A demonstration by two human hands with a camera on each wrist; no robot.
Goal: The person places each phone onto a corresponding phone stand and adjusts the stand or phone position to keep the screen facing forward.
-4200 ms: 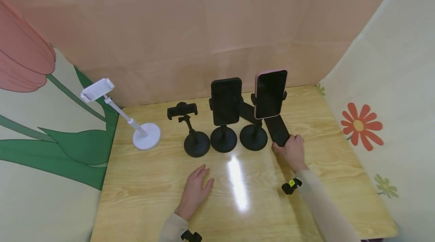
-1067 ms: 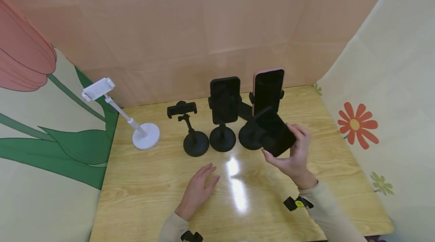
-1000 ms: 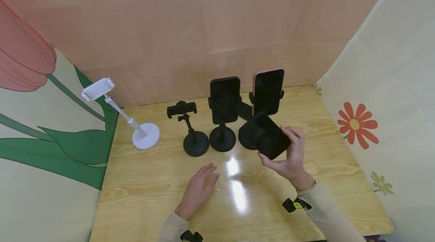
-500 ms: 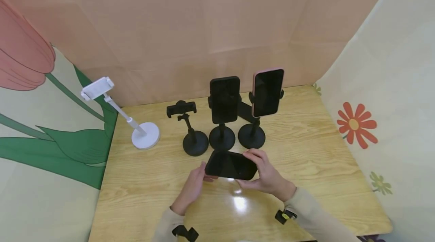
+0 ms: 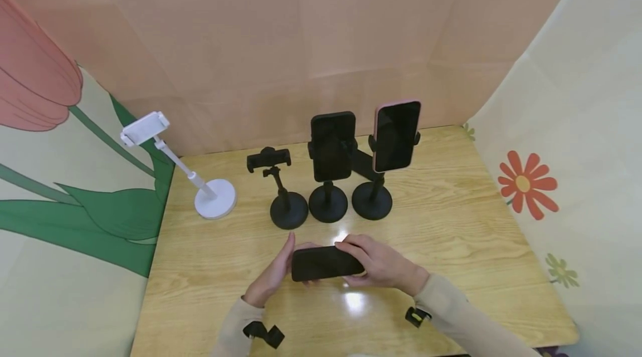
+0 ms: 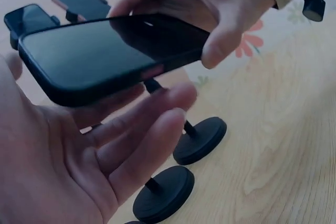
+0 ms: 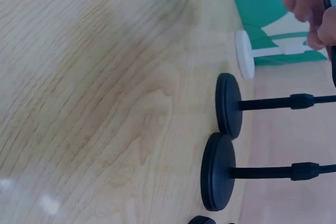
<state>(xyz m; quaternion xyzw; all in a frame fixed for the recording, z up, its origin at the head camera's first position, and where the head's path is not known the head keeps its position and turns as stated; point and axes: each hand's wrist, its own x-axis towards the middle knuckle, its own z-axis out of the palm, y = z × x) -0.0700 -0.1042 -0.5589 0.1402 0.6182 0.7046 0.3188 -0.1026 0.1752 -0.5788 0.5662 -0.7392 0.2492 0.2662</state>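
No writing shows on the black phone (image 5: 326, 263), gripped by the right hand (image 5: 382, 264) and touching the open left hand (image 5: 273, 278).

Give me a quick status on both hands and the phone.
Right hand grips the black phone from above. Left hand open, fingers under its left end. Phone held flat above the table. Empty black stand just beyond, nothing between.

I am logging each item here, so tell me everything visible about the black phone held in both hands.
The black smartphone is a slim slab with rounded corners and a dark, glossy, unlit screen. It is held lengthwise above the wooden table. The right hand grips one end; the left hand supports the other with open fingers.
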